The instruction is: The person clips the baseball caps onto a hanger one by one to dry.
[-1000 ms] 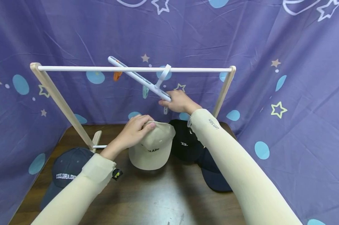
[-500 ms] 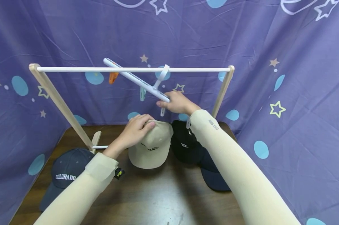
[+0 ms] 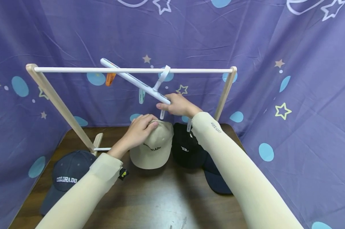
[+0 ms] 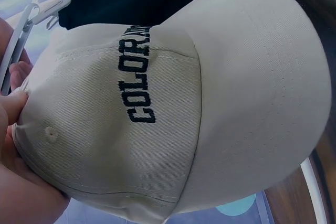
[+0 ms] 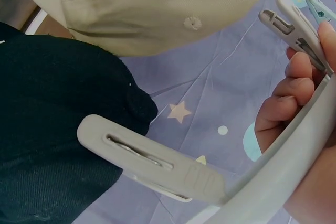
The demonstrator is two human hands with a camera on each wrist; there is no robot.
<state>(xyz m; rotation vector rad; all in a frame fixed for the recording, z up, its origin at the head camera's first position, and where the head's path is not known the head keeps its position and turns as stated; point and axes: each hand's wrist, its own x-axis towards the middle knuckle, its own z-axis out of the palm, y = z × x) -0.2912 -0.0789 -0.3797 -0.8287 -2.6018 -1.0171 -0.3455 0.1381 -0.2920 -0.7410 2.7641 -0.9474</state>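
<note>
In the head view my left hand grips the crown of a beige baseball cap, held brim-down with its dark lettering facing me. My right hand holds the near end of a white clip hanger, which hooks over the rack's white rail. Orange and mint clips hang from the hanger. In the right wrist view a light grey clip is by my curled fingers, apart from the beige cap. Another grey clip pinches a black cap, which hangs beside the beige one.
The white rail runs between wooden posts. On the brown table, a navy cap sits at the left, partly behind my left sleeve. Another navy cap is at the right, partly hidden by my right arm. Purple curtain surrounds the table.
The hanger and its clips have shifted slightly left, along with my right hand. My left hand has raised the beige cap a little. The black cap has moved slightly left and down.
</note>
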